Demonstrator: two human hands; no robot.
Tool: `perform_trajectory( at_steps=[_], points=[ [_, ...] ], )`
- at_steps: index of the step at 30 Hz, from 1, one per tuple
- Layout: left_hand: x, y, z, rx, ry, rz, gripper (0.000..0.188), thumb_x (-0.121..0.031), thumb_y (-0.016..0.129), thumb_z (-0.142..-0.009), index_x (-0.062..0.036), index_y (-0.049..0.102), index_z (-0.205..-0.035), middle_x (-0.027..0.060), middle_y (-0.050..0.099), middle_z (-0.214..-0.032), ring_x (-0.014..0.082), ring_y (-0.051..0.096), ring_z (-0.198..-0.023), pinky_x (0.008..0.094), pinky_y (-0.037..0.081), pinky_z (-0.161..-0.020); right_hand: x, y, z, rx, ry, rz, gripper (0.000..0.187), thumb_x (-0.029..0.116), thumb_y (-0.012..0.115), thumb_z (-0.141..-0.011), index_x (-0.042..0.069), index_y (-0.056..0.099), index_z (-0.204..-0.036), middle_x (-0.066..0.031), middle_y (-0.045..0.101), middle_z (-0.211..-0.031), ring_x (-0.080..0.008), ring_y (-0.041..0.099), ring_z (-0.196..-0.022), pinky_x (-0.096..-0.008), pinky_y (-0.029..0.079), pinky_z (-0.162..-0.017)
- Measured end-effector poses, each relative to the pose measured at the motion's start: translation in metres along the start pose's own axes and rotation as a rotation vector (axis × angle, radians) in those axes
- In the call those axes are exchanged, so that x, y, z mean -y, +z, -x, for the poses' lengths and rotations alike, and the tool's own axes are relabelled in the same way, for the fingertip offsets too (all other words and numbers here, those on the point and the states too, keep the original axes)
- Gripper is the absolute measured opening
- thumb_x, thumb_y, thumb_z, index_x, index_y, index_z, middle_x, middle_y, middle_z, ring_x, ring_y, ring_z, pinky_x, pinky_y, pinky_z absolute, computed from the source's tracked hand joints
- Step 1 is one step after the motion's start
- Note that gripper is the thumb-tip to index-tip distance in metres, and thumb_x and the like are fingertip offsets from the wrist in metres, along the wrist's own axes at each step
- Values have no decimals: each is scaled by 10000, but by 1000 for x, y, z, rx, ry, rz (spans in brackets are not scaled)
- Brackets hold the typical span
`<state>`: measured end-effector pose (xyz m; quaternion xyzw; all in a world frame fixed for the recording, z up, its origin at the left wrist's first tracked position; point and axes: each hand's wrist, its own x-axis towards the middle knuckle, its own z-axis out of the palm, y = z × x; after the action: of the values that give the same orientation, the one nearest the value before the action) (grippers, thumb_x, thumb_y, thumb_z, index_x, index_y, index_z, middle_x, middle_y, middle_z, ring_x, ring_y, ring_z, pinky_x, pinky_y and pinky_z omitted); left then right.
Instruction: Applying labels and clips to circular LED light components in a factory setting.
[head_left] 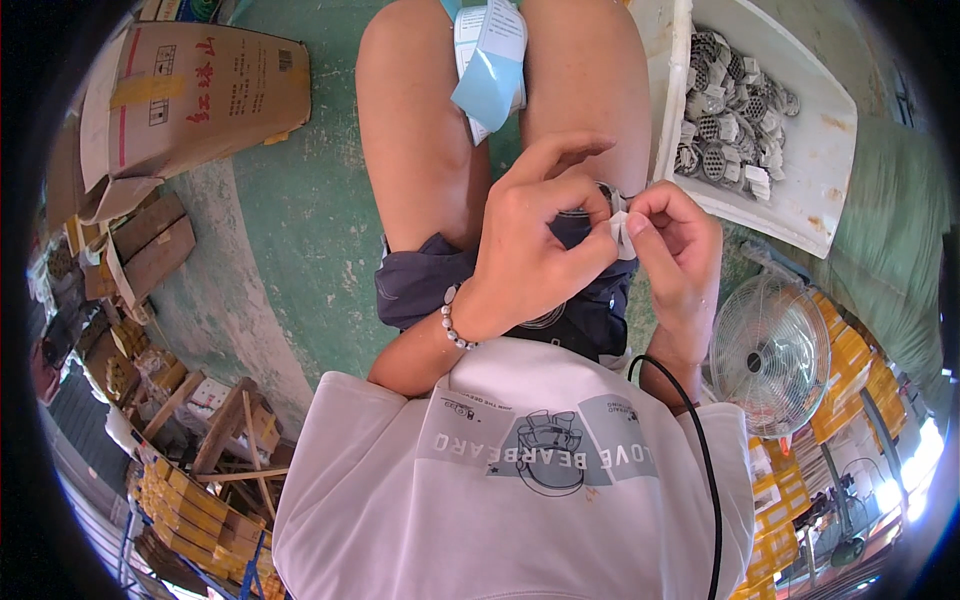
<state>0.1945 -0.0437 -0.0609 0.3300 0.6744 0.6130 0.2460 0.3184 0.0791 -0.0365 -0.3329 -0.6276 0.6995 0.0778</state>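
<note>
Above my lap, the thumb and forefinger of my left hand (545, 240) pinch one side of a small metallic grey part, mostly hidden by the fingers. The other left fingers are curled loosely above it. My right hand (680, 245) has its thumb and fingertips closed on a white paper label (622, 236) at the other side of that part. Whether the label is fully stuck to the part I cannot tell. Between my thighs rests a roll of labels (490, 60) with white printed faces and light blue backing, its loose end hanging toward me.
At the right a white foam box (830, 170) holds several round, perforated grey parts (728, 130) with white labels. A wire-caged fan (768, 355) stands behind it, near yellow-taped cartons. A large cardboard box (210, 90) sits far left on the green floor. A black cable (712, 470) crosses my shirt.
</note>
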Motion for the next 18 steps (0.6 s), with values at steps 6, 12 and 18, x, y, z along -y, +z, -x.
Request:
perform_trajectory(
  at_steps=[6, 12, 18],
  points=[
    [-1, -1, 0, 6, -20, 58, 105, -43, 714, -672, 18, 655, -734, 244, 636, -1260, 402, 656, -1143, 424, 496, -1008, 2, 3, 2, -8, 8, -104, 58, 17, 603, -964, -5, 589, -911, 23, 581, -840, -18, 514, -780, -183, 413, -681],
    [2, 1, 1, -18, -25, 117, 88, -38, 703, -670, 18, 658, -722, 234, 632, -1265, 394, 650, -1157, 435, 475, -1046, 1, 5, 3, -18, -20, -142, 65, 25, 593, -964, -2, 584, -905, 22, 581, -837, -23, 513, -781, -192, 408, -697],
    [5, 3, 1, -46, -30, 216, 71, -30, 687, -672, 16, 648, -710, 234, 626, -1274, 377, 646, -1173, 447, 460, -1066, -3, 4, 2, -25, -57, -165, 56, 30, 588, -954, 2, 580, -906, 19, 575, -838, -32, 503, -770, -191, 398, -702]
  ],
)
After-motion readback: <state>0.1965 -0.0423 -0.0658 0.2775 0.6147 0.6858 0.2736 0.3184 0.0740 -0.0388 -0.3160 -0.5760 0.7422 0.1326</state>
